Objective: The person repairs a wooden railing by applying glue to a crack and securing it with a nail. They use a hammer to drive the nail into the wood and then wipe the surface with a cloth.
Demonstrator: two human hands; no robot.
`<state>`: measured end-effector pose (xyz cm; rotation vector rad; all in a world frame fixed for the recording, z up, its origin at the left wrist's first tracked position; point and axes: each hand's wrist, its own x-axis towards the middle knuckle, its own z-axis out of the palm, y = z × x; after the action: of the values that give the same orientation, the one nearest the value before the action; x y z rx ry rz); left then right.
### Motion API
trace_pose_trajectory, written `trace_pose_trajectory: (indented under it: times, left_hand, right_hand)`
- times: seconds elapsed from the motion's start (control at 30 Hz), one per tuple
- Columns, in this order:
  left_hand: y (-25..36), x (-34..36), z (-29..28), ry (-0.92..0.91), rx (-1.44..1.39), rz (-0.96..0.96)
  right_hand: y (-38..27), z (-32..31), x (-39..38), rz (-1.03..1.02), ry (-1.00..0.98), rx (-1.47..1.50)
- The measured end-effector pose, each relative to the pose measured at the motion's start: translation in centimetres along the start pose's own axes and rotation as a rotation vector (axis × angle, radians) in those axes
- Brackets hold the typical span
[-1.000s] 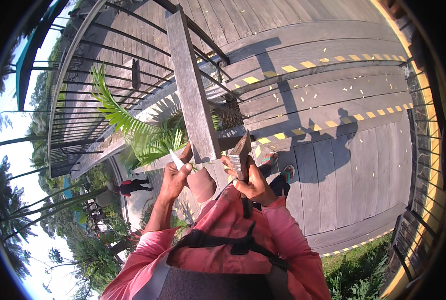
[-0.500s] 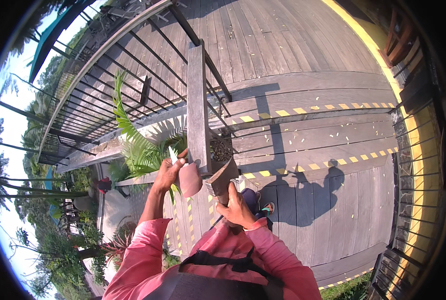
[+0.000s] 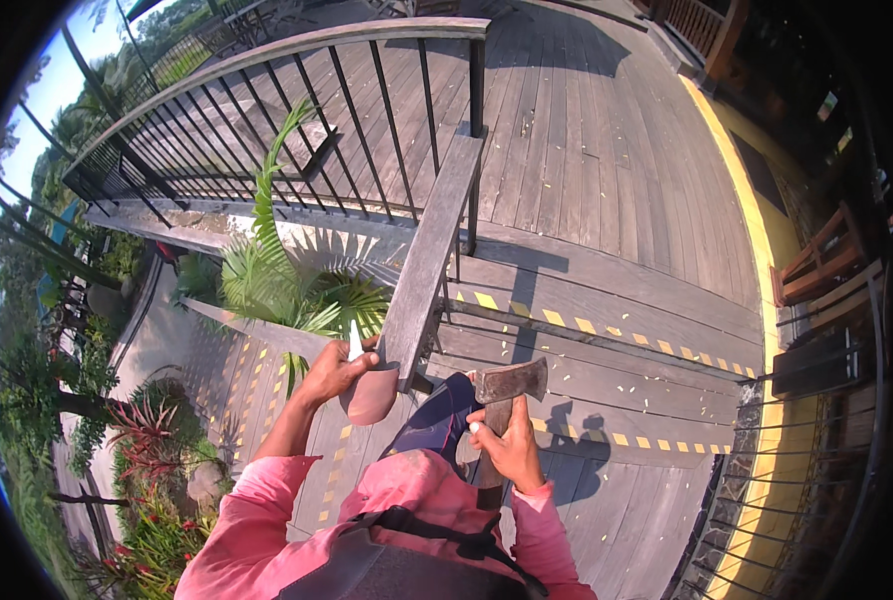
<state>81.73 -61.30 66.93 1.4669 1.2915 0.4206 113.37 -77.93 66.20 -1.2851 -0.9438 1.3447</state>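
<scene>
My right hand (image 3: 506,440) is closed round the wooden handle of an axe (image 3: 511,381), just below its worn, rusty head. The head points up and its blade edge faces right. My left hand (image 3: 338,374) grips a reddish-brown, rounded, curved sheet (image 3: 371,396); its exact kind I cannot tell. A white pointed piece (image 3: 355,340) sticks up from the same fingers. Beside the left hand is the lower end of a weathered wooden handrail (image 3: 428,250); whether the sheet touches it is unclear.
Black railing bars (image 3: 296,130) run along the upper left. Wooden steps with yellow hazard strips (image 3: 584,325) lie ahead, leading to a plank deck (image 3: 566,150). A green palm (image 3: 276,280) leans near the handrail. Metal fencing and wooden furniture (image 3: 816,260) stand at the right.
The axe has moved right, away from the handrail's end and the sheet, and its head is now raised. My left hand still grips the sheet. The view has turned.
</scene>
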Motion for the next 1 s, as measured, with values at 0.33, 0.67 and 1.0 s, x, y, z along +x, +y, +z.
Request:
trace_pose_trajectory:
  times: [0.33,0.67,1.0]
  left_hand:
    - [3.4,-1.5,1.3,0.003,-0.099,-0.214]
    - [5.0,-1.4,3.5,0.239,-0.089,-0.279]
    - [7.4,-0.6,4.5,0.465,-0.061,-0.425]
  right_hand:
    - [-9.0,-1.9,16.1,-0.144,-0.308,-0.700]
    - [-17.7,5.8,31.9,-0.168,-0.961,-1.052]
    - [-15.5,18.7,40.8,-0.108,-1.664,-1.203]
